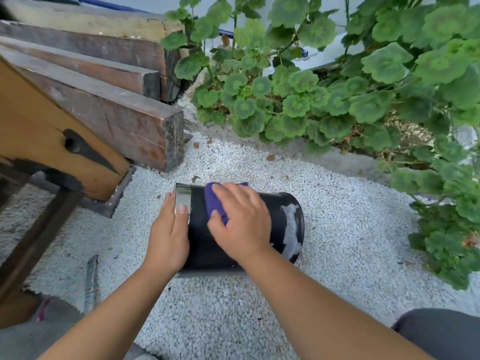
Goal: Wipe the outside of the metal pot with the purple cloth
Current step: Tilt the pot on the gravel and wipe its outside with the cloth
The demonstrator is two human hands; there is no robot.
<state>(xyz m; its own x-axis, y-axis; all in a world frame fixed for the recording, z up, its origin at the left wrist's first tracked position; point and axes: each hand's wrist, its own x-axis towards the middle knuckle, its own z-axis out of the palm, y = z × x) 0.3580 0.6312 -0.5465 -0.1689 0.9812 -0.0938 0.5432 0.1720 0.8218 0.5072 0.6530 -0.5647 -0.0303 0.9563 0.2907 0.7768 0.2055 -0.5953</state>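
Two hands on the pot (233,229): left hand (168,235) clamped on the shiny rim end, thumb over the edge; right hand (241,222) pressing the cloth (214,201) flat against the black side. Lying sideways on gravel (337,229), long axis left-right, base to the right. No readable writing.

Purple cloth (215,201) — on blackened pot (275,214)

White gravel (337,229) covers the ground, dark wooden beams (117,118) stacked at left, leafy green plants (324,100) behind.
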